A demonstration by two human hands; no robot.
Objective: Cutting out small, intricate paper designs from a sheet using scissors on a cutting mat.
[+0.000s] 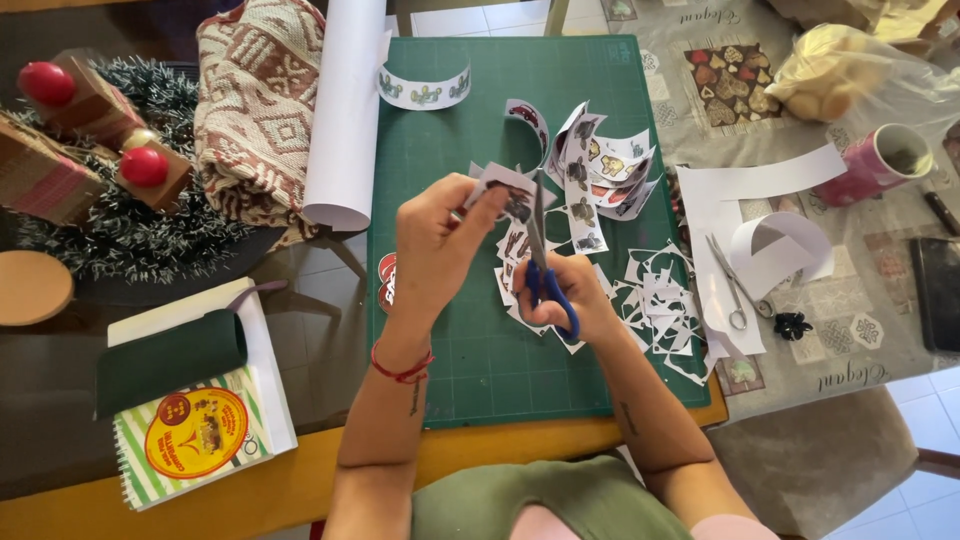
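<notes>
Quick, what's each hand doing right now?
Left hand: closed on a paper strip.
Right hand: closed on blue scissors.

Two scissors (545, 262) (733, 285), one mug (878, 163), perhaps two notebooks (200, 430).

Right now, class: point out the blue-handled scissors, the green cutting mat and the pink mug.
blue-handled scissors (553, 297): head view, on the blue handle.
green cutting mat (480, 360): head view, bare lower area.
pink mug (872, 168): head view, its outer wall.
</notes>
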